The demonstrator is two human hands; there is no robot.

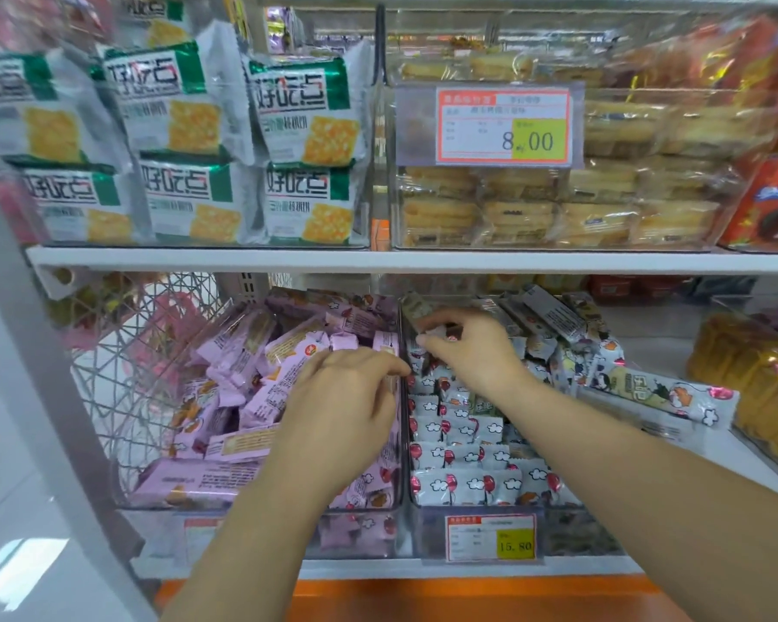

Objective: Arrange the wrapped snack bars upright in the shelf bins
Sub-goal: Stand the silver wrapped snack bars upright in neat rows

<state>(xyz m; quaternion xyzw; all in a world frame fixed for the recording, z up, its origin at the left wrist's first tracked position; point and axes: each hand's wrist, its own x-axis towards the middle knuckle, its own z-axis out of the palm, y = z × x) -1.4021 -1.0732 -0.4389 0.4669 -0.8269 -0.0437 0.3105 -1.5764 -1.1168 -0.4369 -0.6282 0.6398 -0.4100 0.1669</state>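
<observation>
Fingers (450, 318) of right hand (472, 347) pinching a glossy crimped snack bar (444, 333); left hand (342, 410) curled, grip unclear

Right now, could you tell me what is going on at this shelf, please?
A person is sorting snack bars on the lower shelf. Their right hand pinches a small white balloon-print wrapped bar at the back of the right clear plastic bin, whose front rows of white bars stand upright. Their left hand sits at the divider, above the jumbled purple-wrapped bars in the left clear bin; its grip is unclear.
</observation>
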